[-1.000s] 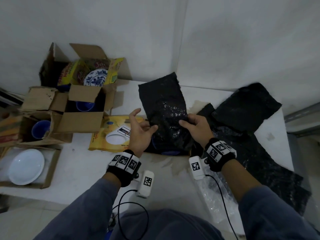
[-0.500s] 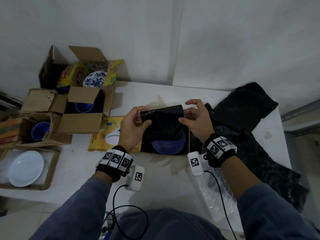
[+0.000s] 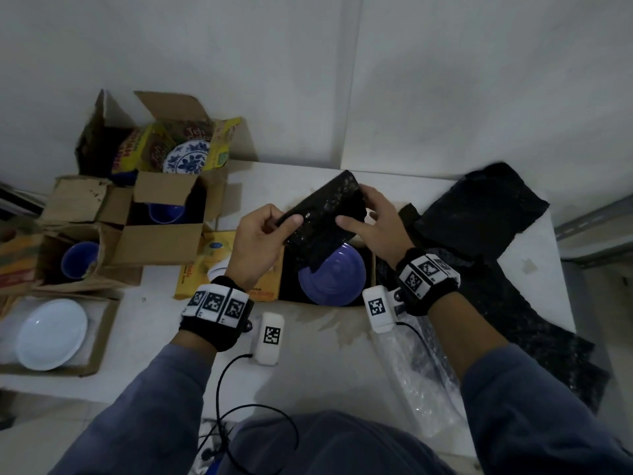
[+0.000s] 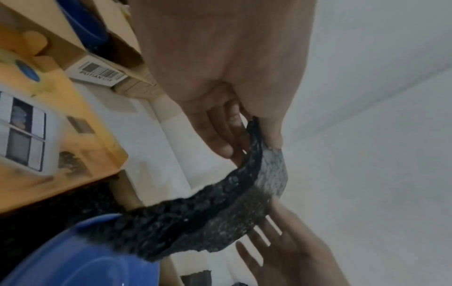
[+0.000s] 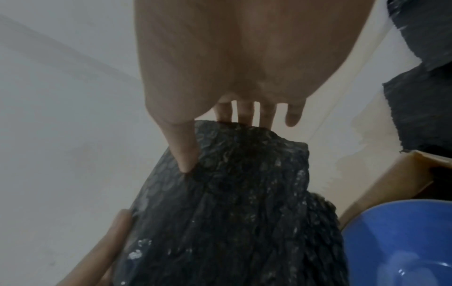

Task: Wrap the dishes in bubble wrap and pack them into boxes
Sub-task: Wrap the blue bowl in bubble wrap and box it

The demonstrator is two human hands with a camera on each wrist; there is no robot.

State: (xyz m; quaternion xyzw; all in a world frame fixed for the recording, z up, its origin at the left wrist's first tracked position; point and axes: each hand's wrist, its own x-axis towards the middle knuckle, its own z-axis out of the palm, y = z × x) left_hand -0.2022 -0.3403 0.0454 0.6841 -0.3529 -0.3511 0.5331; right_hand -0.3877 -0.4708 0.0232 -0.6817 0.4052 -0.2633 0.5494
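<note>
Pinching black bubble wrap [image 3: 323,221] | left hand [image 3: 255,246], right hand [image 3: 380,228] | above blue plate [image 3: 330,281]

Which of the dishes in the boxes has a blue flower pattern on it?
The patterned plate standing in the farthest open box, among yellow packets. The other dishes visible are plain blue or plain white.

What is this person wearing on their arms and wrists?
Blue-grey long sleeves, pushed up the forearms. Each wrist carries a black band with white squares printed in black pixel patterns, plus a small white box with one such marker. A black cable trails from it.
</note>
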